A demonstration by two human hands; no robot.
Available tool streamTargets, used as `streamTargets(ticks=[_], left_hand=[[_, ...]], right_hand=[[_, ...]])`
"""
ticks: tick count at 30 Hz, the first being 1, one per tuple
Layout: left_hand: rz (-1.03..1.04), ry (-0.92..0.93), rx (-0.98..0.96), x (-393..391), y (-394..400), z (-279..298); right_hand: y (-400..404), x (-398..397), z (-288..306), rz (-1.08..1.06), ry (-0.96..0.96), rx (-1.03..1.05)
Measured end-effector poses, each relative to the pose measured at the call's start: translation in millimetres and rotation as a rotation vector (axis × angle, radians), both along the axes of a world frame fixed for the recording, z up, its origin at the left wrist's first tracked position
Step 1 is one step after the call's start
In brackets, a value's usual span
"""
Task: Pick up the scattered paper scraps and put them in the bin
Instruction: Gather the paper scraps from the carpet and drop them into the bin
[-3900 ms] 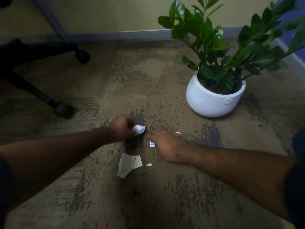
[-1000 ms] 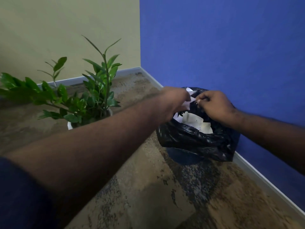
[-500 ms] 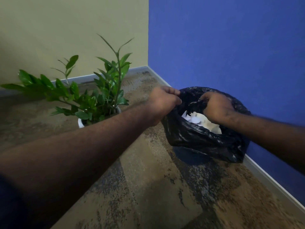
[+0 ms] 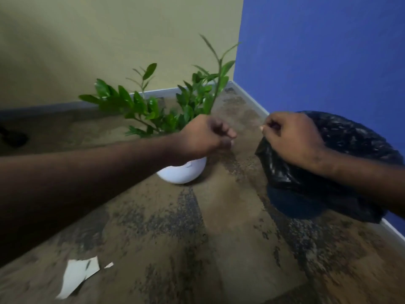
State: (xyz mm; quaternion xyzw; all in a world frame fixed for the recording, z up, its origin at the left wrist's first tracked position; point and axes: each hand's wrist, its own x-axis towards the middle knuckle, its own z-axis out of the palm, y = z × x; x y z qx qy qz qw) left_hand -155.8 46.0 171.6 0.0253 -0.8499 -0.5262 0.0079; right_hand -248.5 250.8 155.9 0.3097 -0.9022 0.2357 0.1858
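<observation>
The bin [image 4: 292,205] stands at the right against the blue wall, lined with a black plastic bag [image 4: 355,141]; its inside is hidden by my arm. My right hand [image 4: 293,139] hovers over the bag's left rim, fingers curled shut, with no paper visible in it. My left hand [image 4: 206,137] is a closed fist to the left of the bin, in front of the plant, and shows nothing in it. On the carpet at the lower left lie a large white paper scrap [image 4: 76,275] and a tiny scrap [image 4: 109,265] beside it.
A leafy plant in a round white pot [image 4: 182,173] sits on the carpet between the scraps and the bin. A dark chair caster [image 4: 13,137] is at the far left. The yellow and blue walls meet in a corner behind the plant.
Both hands have come out of the bin and pulled back to the left. The paper they held is gone. My view has swung left and down, bringing the floor scraps into sight.
</observation>
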Motion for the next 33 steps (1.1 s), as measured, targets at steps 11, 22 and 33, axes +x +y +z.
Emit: streamTargets(ticks=[11, 22, 33], left_hand=[[0.086, -0.794, -0.735, 174, -196, -134], [0.142, -0.88, -0.677, 249, -210, -203], [0.158, -0.784, -0.466, 249, -247, -211]], right_hand=[[-133, 101, -78, 0.489, -0.22, 0.285], [-223, 179, -151, 0.664, -0.449, 0.48], [-263, 215, -193, 0.694, -0.629, 0.545]])
